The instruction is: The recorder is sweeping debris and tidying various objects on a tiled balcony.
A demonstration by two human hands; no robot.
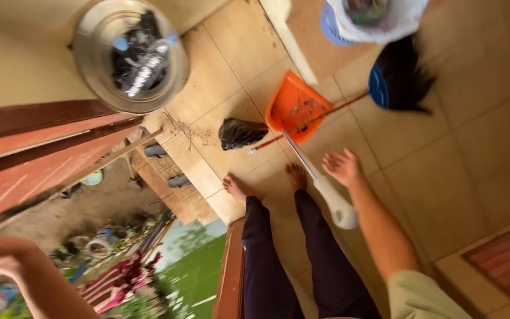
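Observation:
My right hand (342,166) hangs open with fingers spread, just right of the white handle (333,201) of an orange dustpan (295,106), and does not grip it. The dustpan rests on the tan floor tiles with bits of debris in it. A broom with a thin red stick (311,120) and black bristles (405,77) lies across it. My bare feet (235,186) stand just behind the pan. My left arm (13,263) reaches to the left edge of the frame, which cuts off the hand.
A round metal bin (90,65) with dark rubbish stands by the wall. A black plastic bag (240,133) lies next to the dustpan. A white sack on a blue tub (373,20) sits at the top. A red wooden door (36,153), steps with sandals (156,150) and a yard lie left.

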